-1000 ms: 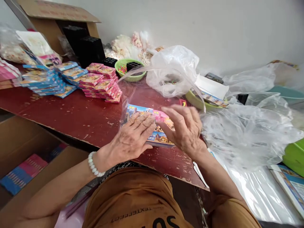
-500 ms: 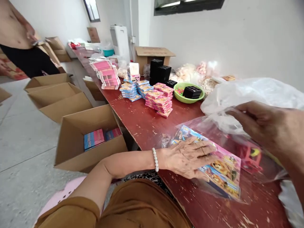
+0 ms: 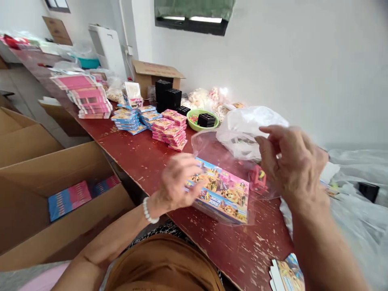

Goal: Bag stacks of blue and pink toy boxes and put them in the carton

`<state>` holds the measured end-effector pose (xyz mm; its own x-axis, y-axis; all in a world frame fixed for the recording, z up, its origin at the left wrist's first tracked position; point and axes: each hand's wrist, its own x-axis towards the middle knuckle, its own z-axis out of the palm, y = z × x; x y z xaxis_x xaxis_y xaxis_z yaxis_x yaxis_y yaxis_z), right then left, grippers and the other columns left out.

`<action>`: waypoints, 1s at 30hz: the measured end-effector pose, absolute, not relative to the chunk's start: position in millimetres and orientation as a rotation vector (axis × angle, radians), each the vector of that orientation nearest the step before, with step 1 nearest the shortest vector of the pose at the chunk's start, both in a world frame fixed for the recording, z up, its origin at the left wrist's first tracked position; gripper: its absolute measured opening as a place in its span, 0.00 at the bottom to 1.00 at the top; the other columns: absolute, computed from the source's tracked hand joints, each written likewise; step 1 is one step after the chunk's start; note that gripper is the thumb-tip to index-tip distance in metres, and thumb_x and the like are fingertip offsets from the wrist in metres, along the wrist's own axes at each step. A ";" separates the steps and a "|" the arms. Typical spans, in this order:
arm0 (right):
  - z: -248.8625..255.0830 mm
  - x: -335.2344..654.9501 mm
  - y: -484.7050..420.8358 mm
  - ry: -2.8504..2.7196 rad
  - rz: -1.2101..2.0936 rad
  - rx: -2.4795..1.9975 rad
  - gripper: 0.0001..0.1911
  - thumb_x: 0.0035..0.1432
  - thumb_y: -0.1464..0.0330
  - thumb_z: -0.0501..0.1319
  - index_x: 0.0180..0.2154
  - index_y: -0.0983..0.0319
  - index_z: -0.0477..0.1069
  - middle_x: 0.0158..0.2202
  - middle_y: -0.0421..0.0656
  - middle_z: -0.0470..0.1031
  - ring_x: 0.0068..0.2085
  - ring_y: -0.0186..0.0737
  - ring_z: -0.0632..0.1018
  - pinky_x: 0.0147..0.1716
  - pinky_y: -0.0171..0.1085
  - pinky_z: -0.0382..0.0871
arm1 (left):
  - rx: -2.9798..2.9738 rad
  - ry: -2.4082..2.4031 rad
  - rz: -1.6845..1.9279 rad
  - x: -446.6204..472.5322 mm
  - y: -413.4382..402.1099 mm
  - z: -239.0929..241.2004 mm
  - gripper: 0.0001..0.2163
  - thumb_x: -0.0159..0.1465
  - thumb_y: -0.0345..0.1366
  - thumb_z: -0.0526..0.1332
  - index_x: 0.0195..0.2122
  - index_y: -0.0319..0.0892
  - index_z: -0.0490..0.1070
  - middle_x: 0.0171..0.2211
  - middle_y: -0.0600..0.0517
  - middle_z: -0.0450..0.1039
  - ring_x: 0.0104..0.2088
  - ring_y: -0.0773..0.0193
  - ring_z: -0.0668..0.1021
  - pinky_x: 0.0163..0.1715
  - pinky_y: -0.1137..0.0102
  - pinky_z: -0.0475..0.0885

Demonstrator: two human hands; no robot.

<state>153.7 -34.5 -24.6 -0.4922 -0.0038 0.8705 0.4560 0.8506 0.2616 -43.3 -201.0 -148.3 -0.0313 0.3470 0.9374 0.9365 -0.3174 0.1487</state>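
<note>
Skirting white wall (image 3: 287, 68), scuffed red table (image 3: 130, 155)

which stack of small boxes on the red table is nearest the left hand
The pink stack beside the green bowl; its colour sets it apart from the blue stacks, which stand farther from the left hand.

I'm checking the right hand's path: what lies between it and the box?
In the head view, a red object shows between the right hand and the box, with clear film there too.
</note>
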 end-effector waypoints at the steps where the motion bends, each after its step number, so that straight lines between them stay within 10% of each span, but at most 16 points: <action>1: -28.1 161.3 -48.1 -1.990 -0.614 -0.285 0.08 0.75 0.66 0.60 0.51 0.57 0.76 0.34 0.42 0.79 0.31 0.39 0.76 0.28 0.39 0.60 | -1.523 -1.469 -1.427 -52.7 -203.8 -151.4 0.19 0.70 0.44 0.68 0.58 0.44 0.69 0.53 0.43 0.77 0.59 0.51 0.78 0.61 0.53 0.77; 6: -72.4 169.9 -107.2 -2.103 -0.444 -0.015 0.08 0.69 0.74 0.66 0.49 0.59 0.76 0.34 0.43 0.82 0.32 0.39 0.77 0.32 0.39 0.66 | -1.517 -1.951 -1.630 -83.3 -176.8 -163.0 0.47 0.55 0.57 0.76 0.68 0.37 0.62 0.66 0.32 0.69 0.66 0.41 0.74 0.64 0.48 0.74; 11: -130.6 144.0 -104.9 -2.562 -0.350 -0.096 0.24 0.74 0.58 0.63 0.65 0.63 0.73 0.62 0.56 0.80 0.61 0.58 0.80 0.59 0.56 0.74 | -1.542 -1.884 -2.060 -78.6 -138.6 -130.4 0.21 0.69 0.52 0.64 0.53 0.41 0.78 0.54 0.41 0.82 0.56 0.50 0.82 0.60 0.54 0.77; 17: -153.5 136.9 -71.2 -2.952 -0.057 -0.362 0.35 0.77 0.49 0.53 0.77 0.55 0.57 0.78 0.53 0.58 0.77 0.61 0.61 0.70 0.68 0.65 | -1.476 -1.788 -2.560 -88.4 -128.4 -105.1 0.25 0.61 0.62 0.68 0.30 0.42 0.78 0.33 0.45 0.82 0.38 0.56 0.84 0.40 0.64 0.81; 30: -50.2 50.8 -60.8 -2.427 -0.310 -0.069 0.18 0.77 0.73 0.52 0.55 0.60 0.79 0.46 0.50 0.77 0.46 0.47 0.74 0.47 0.45 0.75 | -1.767 -1.572 -2.485 -92.0 -136.7 -95.1 0.29 0.64 0.66 0.67 0.37 0.40 0.81 0.37 0.46 0.82 0.39 0.57 0.81 0.42 0.66 0.78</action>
